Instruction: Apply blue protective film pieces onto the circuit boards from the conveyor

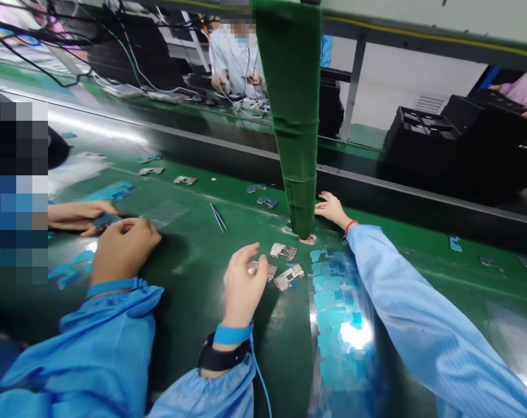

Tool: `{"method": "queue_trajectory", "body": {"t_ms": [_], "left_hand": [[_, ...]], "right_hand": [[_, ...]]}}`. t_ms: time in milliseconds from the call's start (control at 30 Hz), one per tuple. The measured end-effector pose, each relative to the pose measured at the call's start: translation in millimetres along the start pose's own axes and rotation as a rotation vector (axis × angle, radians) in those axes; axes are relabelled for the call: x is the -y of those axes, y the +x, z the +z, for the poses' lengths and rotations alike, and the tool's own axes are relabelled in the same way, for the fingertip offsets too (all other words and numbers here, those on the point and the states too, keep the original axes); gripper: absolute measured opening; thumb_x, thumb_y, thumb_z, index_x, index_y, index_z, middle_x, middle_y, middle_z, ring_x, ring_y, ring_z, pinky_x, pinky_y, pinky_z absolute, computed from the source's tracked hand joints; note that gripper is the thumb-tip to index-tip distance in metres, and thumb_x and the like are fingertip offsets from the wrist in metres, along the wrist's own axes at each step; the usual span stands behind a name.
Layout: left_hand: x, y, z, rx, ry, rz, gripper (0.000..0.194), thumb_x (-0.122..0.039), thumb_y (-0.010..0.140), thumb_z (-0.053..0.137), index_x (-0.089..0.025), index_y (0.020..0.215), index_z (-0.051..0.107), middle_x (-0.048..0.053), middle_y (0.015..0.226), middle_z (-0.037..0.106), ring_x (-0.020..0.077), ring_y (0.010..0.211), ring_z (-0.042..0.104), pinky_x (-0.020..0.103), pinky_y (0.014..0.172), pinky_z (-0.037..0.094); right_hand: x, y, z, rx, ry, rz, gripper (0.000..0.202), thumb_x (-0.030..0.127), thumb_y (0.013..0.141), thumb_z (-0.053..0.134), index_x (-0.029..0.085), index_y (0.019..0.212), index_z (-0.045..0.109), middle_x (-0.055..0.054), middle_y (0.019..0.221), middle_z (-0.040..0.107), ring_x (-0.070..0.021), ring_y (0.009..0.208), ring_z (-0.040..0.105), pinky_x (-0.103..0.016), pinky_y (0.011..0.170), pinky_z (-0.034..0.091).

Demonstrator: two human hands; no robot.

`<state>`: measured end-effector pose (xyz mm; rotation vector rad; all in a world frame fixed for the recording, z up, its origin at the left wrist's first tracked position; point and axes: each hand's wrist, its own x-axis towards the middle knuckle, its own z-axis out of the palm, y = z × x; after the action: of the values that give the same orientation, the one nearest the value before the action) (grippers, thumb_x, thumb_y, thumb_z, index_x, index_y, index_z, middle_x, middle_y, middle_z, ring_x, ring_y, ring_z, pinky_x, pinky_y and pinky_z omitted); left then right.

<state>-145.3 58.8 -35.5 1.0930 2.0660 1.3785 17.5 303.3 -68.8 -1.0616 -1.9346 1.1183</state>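
Note:
My left hand (244,284), with a blue wrist strap and a black band, hovers over the green bench, fingers loosely curled and apart. A small metal-shielded circuit board (269,271) shows partly behind its thumb; it seems to lie on the bench. Two more boards, one upper (283,251) and one lower (289,277), lie just to the right. My right hand (333,209), with a red bracelet, reaches forward beside the green post (302,145). Its fingers are stretched and apart, their tips partly close to the post, with nothing visible in them.
A clear sheet with rows of blue board pieces (333,307) lies between my arms. Tweezers (218,217) rest left of centre. Beyond them are blue boards (267,201) along a belt. At left, a co-worker's hands (126,247) hold a board. Black bins (441,128) stand behind.

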Motion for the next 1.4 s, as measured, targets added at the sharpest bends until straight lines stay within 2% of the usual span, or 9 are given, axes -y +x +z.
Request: {"method": "queue_trajectory", "body": {"t_ms": [133, 267, 400, 567, 700, 833, 1033, 1233, 1400], "left_hand": [[-16, -18, 15.3, 0.302, -0.375, -0.142, 0.037, -0.036, 0.072, 0.063, -0.012, 0.100, 0.065, 0.016, 0.106, 0.070, 0.0281, 0.099, 0.067, 0.043, 0.095, 0.049], [-35, -43, 35.2, 0.677, -0.683, -0.361, 0.044, -0.043, 0.073, 0.068, -0.010, 0.102, 0.067, 0.020, 0.105, 0.073, 0.0312, 0.101, 0.068, 0.044, 0.090, 0.053], [-49, -62, 46.5, 0.855, -0.840, -0.524, 0.044, -0.044, 0.084, 0.060, -0.017, 0.119, 0.061, 0.017, 0.121, 0.067, 0.0285, 0.106, 0.067, 0.043, 0.089, 0.054], [-49, -79, 49.4, 0.961, -0.821, -0.547, 0.031, -0.024, 0.077, 0.070, -0.014, 0.106, 0.068, 0.012, 0.102, 0.075, 0.0209, 0.090, 0.071, 0.030, 0.078, 0.058], [-48, -90, 50.8, 0.972, -0.766, -0.477, 0.034, -0.023, 0.069, 0.078, -0.015, 0.100, 0.068, 0.008, 0.087, 0.077, 0.0184, 0.080, 0.072, 0.027, 0.072, 0.058], [-52, -97, 51.6, 0.871, -0.715, -0.356, 0.026, -0.025, 0.066, 0.079, -0.017, 0.088, 0.068, 0.003, 0.076, 0.074, 0.0174, 0.078, 0.070, 0.022, 0.066, 0.057], [-56, -106, 48.5, 0.764, -0.663, -0.279, 0.022, -0.032, 0.066, 0.078, -0.017, 0.082, 0.072, -0.002, 0.075, 0.069, 0.0119, 0.064, 0.067, 0.022, 0.066, 0.059], [-58, -109, 46.1, 0.743, -0.611, -0.258, 0.021, -0.035, 0.065, 0.078, -0.016, 0.066, 0.069, -0.004, 0.061, 0.062, 0.0126, 0.060, 0.066, 0.024, 0.066, 0.060], [-59, -109, 45.3, 0.725, -0.573, -0.264, 0.022, -0.036, 0.066, 0.078, -0.016, 0.068, 0.069, -0.003, 0.061, 0.064, 0.0143, 0.061, 0.065, 0.029, 0.069, 0.061]], "right_hand": [[2, -33, -42, -0.055, 0.094, 0.073, 0.034, 0.031, 0.091, 0.057, 0.016, 0.121, 0.054, -0.009, 0.120, 0.059, -0.0204, 0.100, 0.062, -0.041, 0.083, 0.055], [20, -106, -72, -0.082, 0.156, 0.075, 0.060, 0.036, 0.077, 0.074, 0.017, 0.127, 0.047, -0.016, 0.131, 0.053, -0.0191, 0.093, 0.067, -0.041, 0.086, 0.055], [54, -198, -70, -0.047, 0.158, 0.040, 0.082, 0.035, 0.061, 0.083, 0.025, 0.132, 0.042, -0.016, 0.136, 0.052, -0.0191, 0.092, 0.069, -0.041, 0.089, 0.055], [79, -276, -48, 0.013, 0.008, 0.013, 0.085, 0.026, 0.068, 0.080, 0.025, 0.141, 0.037, -0.008, 0.109, 0.069, -0.0215, 0.101, 0.068, -0.042, 0.093, 0.054], [93, -300, -44, -0.185, 0.042, 0.050, 0.073, 0.027, 0.070, 0.079, 0.027, 0.135, 0.045, -0.010, 0.130, 0.060, -0.0214, 0.103, 0.067, -0.038, 0.091, 0.056], [118, -309, -48, -0.542, 0.084, 0.163, 0.020, 0.031, 0.080, 0.069, 0.020, 0.096, 0.068, -0.007, 0.091, 0.074, -0.0179, 0.078, 0.072, -0.032, 0.076, 0.059], [131, -307, -51, -0.353, 0.315, 0.435, 0.030, 0.044, 0.075, 0.071, 0.014, 0.076, 0.066, 0.004, 0.043, 0.058, -0.0064, 0.031, 0.045, -0.019, 0.035, 0.036], [118, -303, -44, -0.303, 0.320, 0.473, 0.033, 0.046, 0.072, 0.072, 0.013, 0.077, 0.067, 0.007, 0.039, 0.047, -0.0040, 0.033, 0.036, -0.018, 0.035, 0.028], [117, -308, -47, -0.417, 0.193, 0.321, 0.025, 0.038, 0.075, 0.070, 0.017, 0.088, 0.071, 0.001, 0.063, 0.063, -0.0088, 0.055, 0.055, -0.021, 0.050, 0.046]]}}
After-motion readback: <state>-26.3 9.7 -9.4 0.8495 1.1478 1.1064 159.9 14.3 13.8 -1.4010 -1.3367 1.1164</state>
